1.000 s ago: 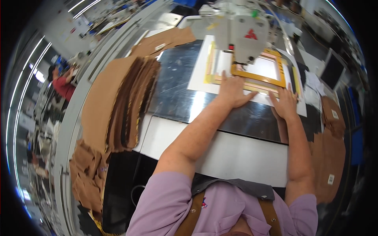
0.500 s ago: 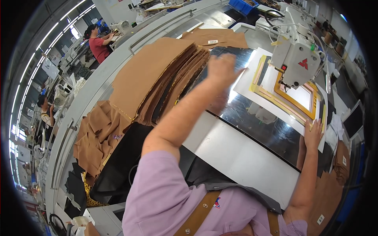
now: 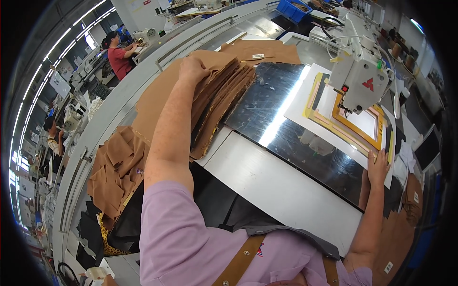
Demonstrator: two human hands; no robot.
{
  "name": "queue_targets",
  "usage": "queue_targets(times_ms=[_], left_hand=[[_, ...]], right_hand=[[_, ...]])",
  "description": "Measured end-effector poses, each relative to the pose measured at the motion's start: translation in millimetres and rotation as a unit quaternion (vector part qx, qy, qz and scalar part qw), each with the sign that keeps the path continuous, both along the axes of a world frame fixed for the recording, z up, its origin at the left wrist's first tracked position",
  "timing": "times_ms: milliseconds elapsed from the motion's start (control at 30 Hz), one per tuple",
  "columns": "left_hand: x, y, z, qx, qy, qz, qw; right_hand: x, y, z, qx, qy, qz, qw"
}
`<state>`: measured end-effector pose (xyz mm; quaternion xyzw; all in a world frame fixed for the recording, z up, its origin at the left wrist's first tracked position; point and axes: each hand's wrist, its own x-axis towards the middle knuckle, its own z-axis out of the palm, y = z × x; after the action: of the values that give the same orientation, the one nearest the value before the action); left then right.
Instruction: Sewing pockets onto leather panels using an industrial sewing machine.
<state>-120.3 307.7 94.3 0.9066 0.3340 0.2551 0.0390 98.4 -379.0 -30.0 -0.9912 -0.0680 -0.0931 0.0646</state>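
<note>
My left hand [image 3: 193, 70] is closed on the top brown fabric piece [image 3: 167, 95] of a thick stack at the left, fingers curled over it near its far edge. My right hand [image 3: 378, 162] rests open on the near right edge of a white sheet [image 3: 298, 112] bordered with yellow strips. An orange rectangular frame [image 3: 339, 114] lies on this sheet, beneath the white sewing machine head [image 3: 358, 81]. Both sheet and frame sit on a shiny metal plate [image 3: 257, 107].
Crumpled brown pieces [image 3: 114, 176] lie at lower left; flat brown pieces [image 3: 276, 50] lie at the back, more [image 3: 389, 243] at right. A blue bin [image 3: 291, 9] stands behind. A person in red [image 3: 119, 62] and another [image 3: 53, 138] work at machines on the left.
My left hand has moved from beside the frame, leftward onto the brown stack, where its fingers have closed on the top piece. My right hand stays by the frame. The view has swung left.
</note>
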Motion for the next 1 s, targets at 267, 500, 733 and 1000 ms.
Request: queue_targets(times_ms=[267, 500, 733, 1000], left_hand=[[-9, 36, -13, -0.533, -0.549, -0.100, 0.636], [16, -209, 8, -0.559, -0.390, -0.443, 0.583], [4, -409, -55, -0.212, -0.036, -0.681, 0.700], [12, -415, -75, -0.116, 0.060, -0.677, 0.724]], right_hand=[[0, -3, -2, 0.014, -0.016, 0.018, 1.000], [5, -9, -8, 0.145, -0.201, 0.060, 0.967], [-20, -19, 10, 0.444, 0.040, 0.148, 0.883], [-38, -25, 42, 0.245, 0.088, 0.152, 0.953]])
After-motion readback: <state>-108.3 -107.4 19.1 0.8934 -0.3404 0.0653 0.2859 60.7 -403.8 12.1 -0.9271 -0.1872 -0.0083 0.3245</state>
